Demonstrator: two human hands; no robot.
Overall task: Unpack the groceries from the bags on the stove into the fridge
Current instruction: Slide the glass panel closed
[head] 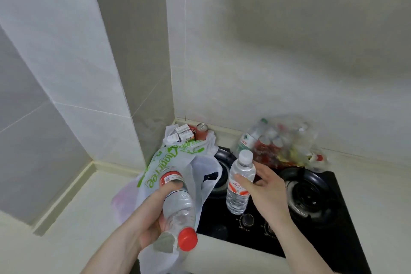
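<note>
My left hand grips a clear water bottle with a red cap, tilted so the cap points toward me, in front of a white bag with green print. My right hand holds a second water bottle with a white cap upright above the black stove; my thumb lies across its label. A clear plastic bag full of bottles and packets lies at the back of the stove. The fridge is out of view.
A red can and small white cartons stand in the corner behind the white bag. Two burners and knobs lie on the stove. Tiled walls close in at the left and back; cream counter surrounds the stove.
</note>
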